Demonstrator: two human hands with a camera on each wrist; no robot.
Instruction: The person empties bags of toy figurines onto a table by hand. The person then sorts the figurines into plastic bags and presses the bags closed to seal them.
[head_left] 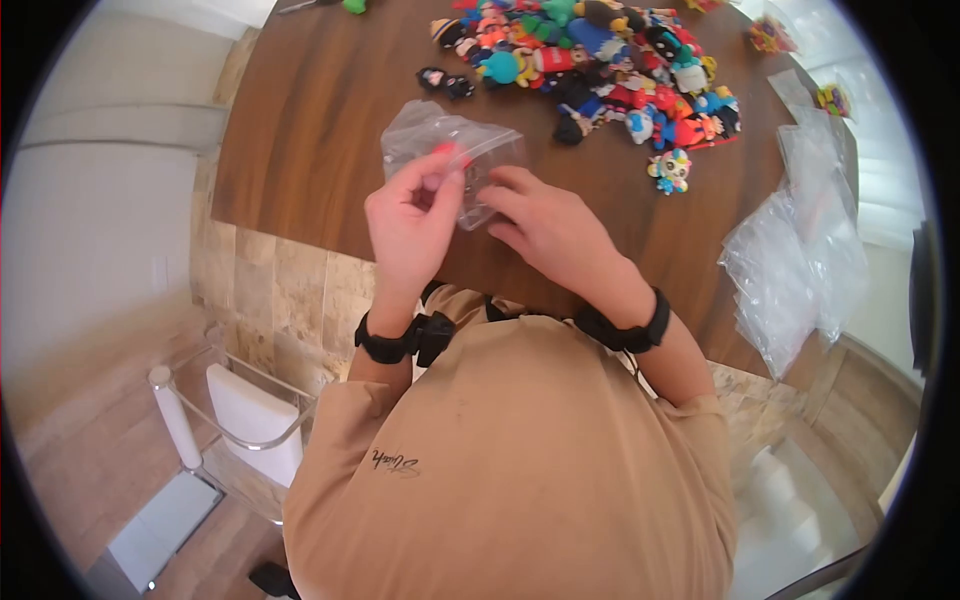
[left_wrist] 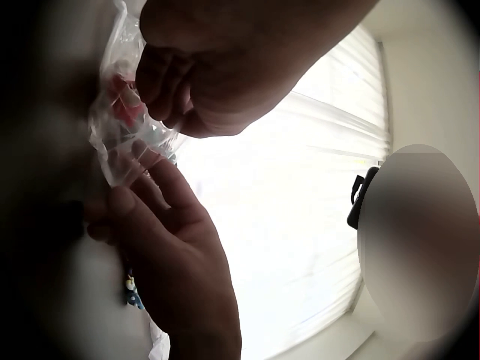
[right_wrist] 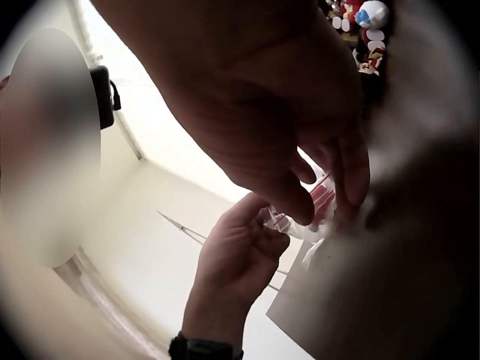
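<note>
A clear plastic bag [head_left: 425,125] with a small red object [left_wrist: 126,97] showing through it is between my two hands, over the near part of the table. My left hand [head_left: 412,225] pinches the bag between thumb and curled fingers, right beside the red object. At the bag's other edge, my right hand [head_left: 555,222] holds the plastic with thumb and fingertips, as the left wrist view shows. The red object's exact kind is hidden by folds of plastic and the fingers.
A heap of small colourful toy figures [head_left: 600,60] covers the table's far part. Two dark figures [head_left: 445,82] and a white multicoloured figure [head_left: 669,172] lie apart from it. Clear bags [head_left: 780,260] overhang the right edge; small filled bags [head_left: 770,35] lie beyond.
</note>
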